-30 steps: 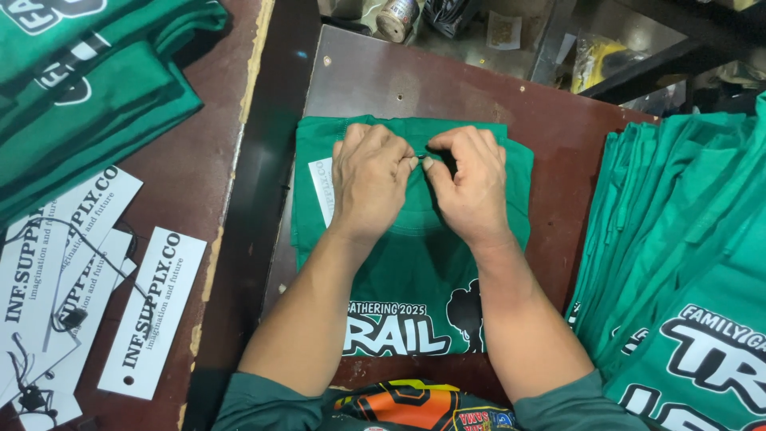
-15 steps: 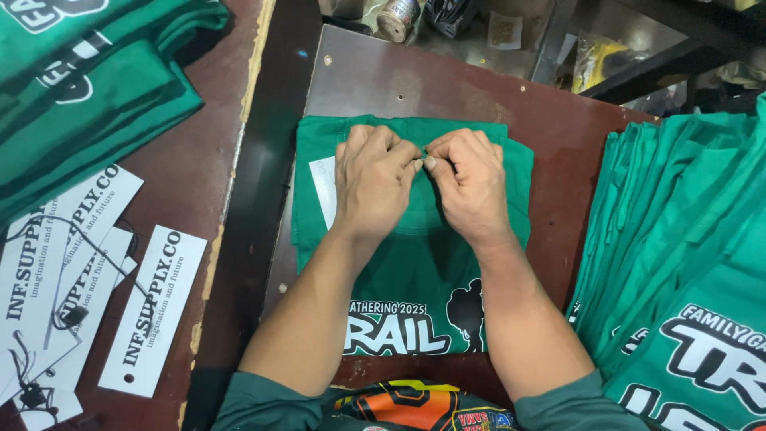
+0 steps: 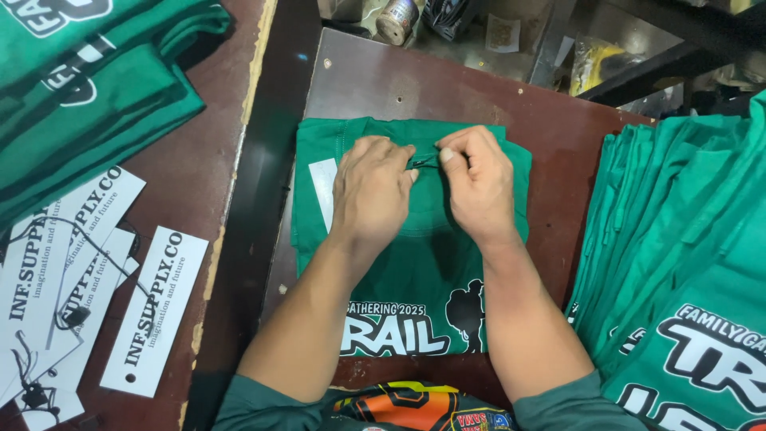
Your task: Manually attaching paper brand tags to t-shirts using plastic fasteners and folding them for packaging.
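Between the thumb and fingertips of both hands sits one small dark piece, too small to tell what it is, pinched at the collar end of a folded green T-shirt (image 3: 415,279). The left hand (image 3: 371,191) is closed on it from one side, knuckles up, and the right hand (image 3: 479,183) is closed on it from the other, so the fingertips nearly meet. Both hands rest on the shirt, which lies flat on a dark red-brown board (image 3: 447,88) directly in front of the person, its white and black print toward the body. One white tag (image 3: 323,191) lies on the shirt just beside the left hand. To the person's right, one stack of green shirts (image 3: 678,263) is fanned out; to the left, another pile of folded green shirts (image 3: 88,88) lies on the wooden table (image 3: 215,160). Below that pile lie at least four white card tags (image 3: 155,307) with black strings.
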